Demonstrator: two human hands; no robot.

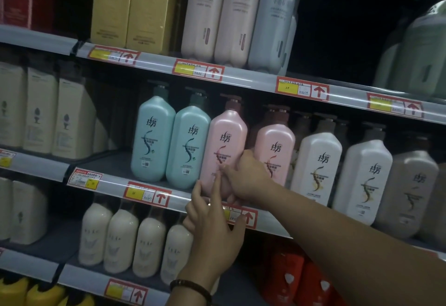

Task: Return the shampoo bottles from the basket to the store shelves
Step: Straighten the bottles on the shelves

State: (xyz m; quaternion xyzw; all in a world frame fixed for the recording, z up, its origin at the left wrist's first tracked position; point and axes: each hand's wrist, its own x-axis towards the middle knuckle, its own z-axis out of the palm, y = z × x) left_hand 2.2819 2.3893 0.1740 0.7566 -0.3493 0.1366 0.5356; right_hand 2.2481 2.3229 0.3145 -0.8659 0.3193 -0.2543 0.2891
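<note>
Where a dark beaded bracelet circles the wrist at the bottom of the view, item one: left hand, reaching up, fingers nearly straight and laid against the lower front of the pink shampoo bottle, thumb spread across a red-and-yellow price tag on the shelf rail; it clasps nothing. Item two: right hand, arm entering from the lower right, fingers curled round the bottle's lower right side and gripping it. Item three: the pink shampoo bottle itself, dark pump cap, upright at the front edge of the middle shelf; its base is hidden behind both hands, so whether it rests fully on the shelf cannot be told. Same shelf, to its left: two teal bottles side by side, the nearer one just beside the pink one. To its right: a second pink bottle, then two white bottles, then a greyish bottle. Shelf below: four cream bottles in a row, red packs further right. Shelf above: two gold boxes and three tall pale bottles with paper neck labels.
</note>
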